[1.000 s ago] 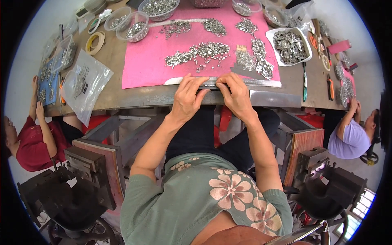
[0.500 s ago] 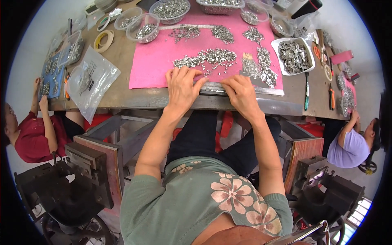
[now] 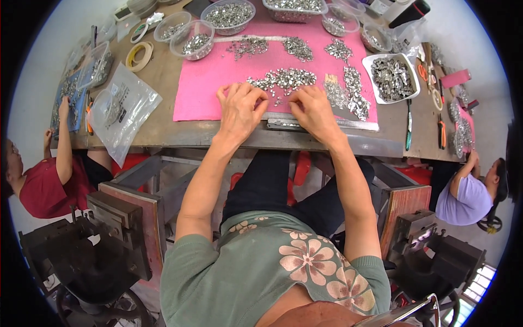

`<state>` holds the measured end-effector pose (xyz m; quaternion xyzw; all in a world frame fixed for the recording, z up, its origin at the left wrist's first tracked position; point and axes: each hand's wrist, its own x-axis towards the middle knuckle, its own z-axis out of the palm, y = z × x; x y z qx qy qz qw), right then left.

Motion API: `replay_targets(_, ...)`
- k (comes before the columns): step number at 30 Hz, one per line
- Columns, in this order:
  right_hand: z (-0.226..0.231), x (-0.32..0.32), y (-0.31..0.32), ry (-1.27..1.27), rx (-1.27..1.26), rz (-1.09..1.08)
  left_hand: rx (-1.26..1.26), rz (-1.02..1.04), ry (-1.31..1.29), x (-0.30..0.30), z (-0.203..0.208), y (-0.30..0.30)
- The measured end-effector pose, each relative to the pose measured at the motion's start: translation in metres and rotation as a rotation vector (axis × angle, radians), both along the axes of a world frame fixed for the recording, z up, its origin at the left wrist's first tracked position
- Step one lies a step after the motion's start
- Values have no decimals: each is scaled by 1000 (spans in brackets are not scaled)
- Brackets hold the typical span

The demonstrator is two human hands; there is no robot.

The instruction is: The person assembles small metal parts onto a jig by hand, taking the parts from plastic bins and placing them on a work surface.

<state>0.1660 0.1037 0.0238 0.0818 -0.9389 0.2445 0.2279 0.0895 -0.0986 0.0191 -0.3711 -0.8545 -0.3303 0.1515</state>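
My left hand is at the near-left edge of a pile of small shiny metal pieces on the pink mat. Its fingers are bent, with thumb and forefinger drawn together. Across from it, my right hand pinches thumb and forefinger at the pile's near-right edge. What lies in either pinch is too small to make out. Between my wrists, a narrow metal bar-shaped fixture lies along the mat's front edge. Thin pin-like pieces and another pile of metal pieces lie right of my right hand.
Round clear tubs of metal pieces stand at the back. A white square dish of parts sits right. Left lie a plastic bag and a tape roll. People in red and lilac work at either side.
Both hands have shifted from the metal fixture toward the pile, uncovering more of the fixture. The pile's left end no longer shows. The person in red has raised one hand over the blue mat.
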Motion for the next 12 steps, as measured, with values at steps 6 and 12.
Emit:
replay_targets(6,22,44,10,-241,-367,-60,-31,-46,50,1,-3,-1)
replay_targets(12,11,63,9,-150,-344,-35,-24,0,62,6,-7,4)
